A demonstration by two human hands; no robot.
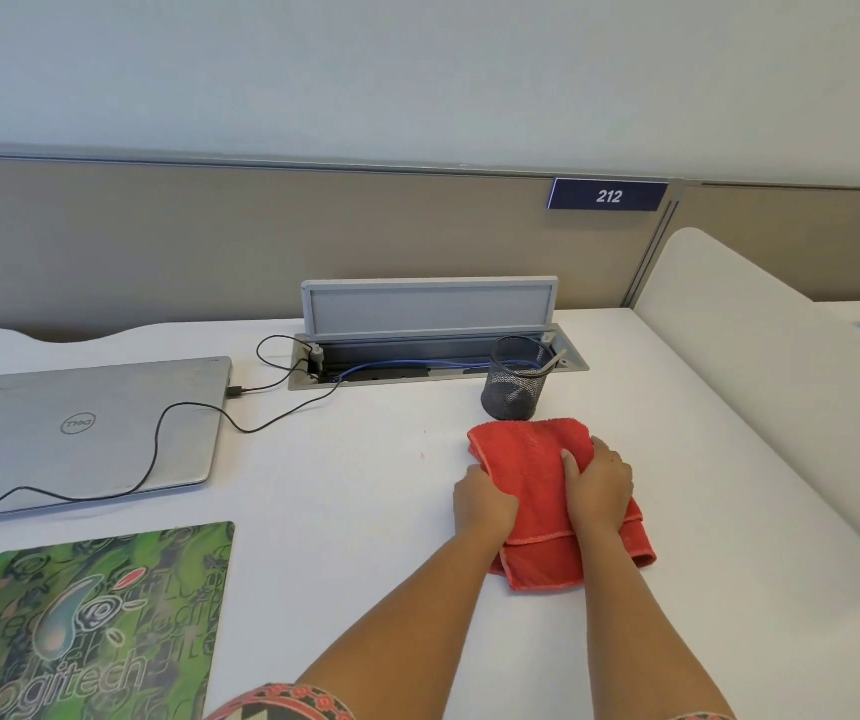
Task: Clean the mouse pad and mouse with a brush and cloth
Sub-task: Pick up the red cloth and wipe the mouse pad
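Observation:
A folded red cloth (532, 454) lies on the white desk, right of centre. My left hand (482, 504) grips its left edge. My right hand (599, 485) rests on top of it with the fingers curled into the fabric. A green patterned Logitech mouse pad (106, 615) lies flat at the lower left, well apart from both hands. No mouse and no brush are in view.
A black mesh pen cup (513, 379) stands just behind the cloth. A shut silver laptop (80, 428) sits at the left, with a black cable (168, 433) running across it to an open cable tray (433, 356). A white divider (781, 366) borders the right side.

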